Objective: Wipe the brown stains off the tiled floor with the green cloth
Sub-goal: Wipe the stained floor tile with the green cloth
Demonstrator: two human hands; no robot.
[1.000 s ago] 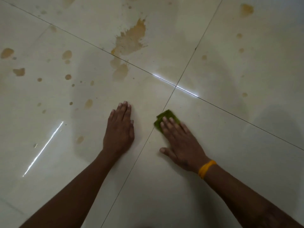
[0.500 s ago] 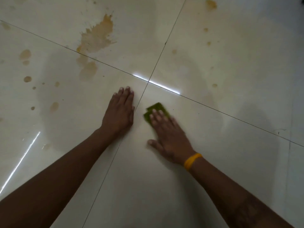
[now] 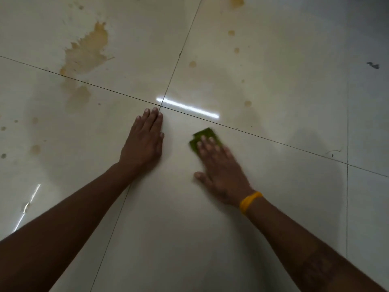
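At the far left of the tiled floor (image 3: 189, 239), small brown spots (image 3: 35, 149) dot the glossy cream tile, some faint, some darker. Up and to the right of them a large brown splash (image 3: 88, 51) spreads across a tile and crosses the dark grout line (image 3: 105, 89) into the tile nearer the person, where it fades to a paler patch.

Next comes the left hand (image 3: 145, 142), lying flat and palm down on the floor, fingers straight and pressed close together, thumb tucked along its side. It holds nothing; its fingertips reach almost to the point where four tiles meet. A bright streak of reflected light (image 3: 187, 108) lies just beyond that crossing.

Right of the left hand, with bare tile between them, sits the green cloth (image 3: 203, 134), folded small and flat on the floor just short of the grout line. The right hand (image 3: 221, 171) presses down on it, palm down, fingers extended and slightly spread over the cloth's near part, thumb splayed out to the side on the tile. The hand looks a little blurred. A yellow band (image 3: 250, 202) circles its wrist.

Farther right, several small brown spots (image 3: 248, 103) run up the tile beyond the cloth, and a dark mark (image 3: 373, 65) lies near the right edge.
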